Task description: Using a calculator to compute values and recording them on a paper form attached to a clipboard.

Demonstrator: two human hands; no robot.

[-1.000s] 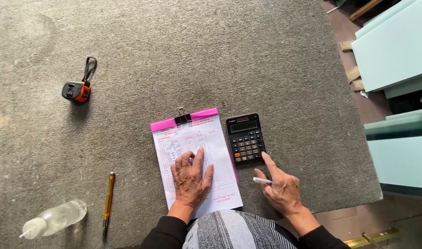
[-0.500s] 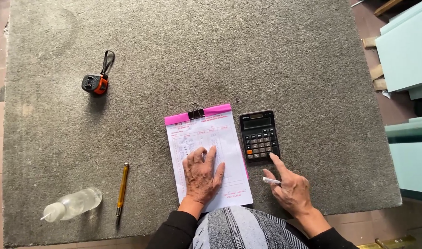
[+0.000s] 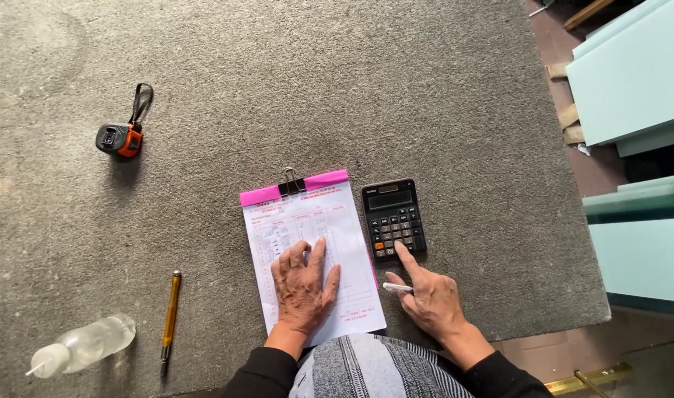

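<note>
Grey felt worktable (image 3: 425, 88): left hand (image 3: 301, 289) flat, fingers spread, pinning form (image 3: 307, 221); right hand (image 3: 429, 298) grips pen (image 3: 397, 287), forefinger on calculator (image 3: 393, 219) beside form. Risk: pen-cramped finger could mis-key.

Calculator (image 3: 393, 218) right of clipboard (image 3: 309, 258), tape measure (image 3: 121, 138) far left, bottle (image 3: 82, 343) beside cutter (image 3: 169, 312)

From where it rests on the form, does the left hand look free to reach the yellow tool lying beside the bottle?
Probably yes: the left hand lies flat on the paper form, holding nothing, and only bare grey mat lies between it and the yellow tool.
</note>
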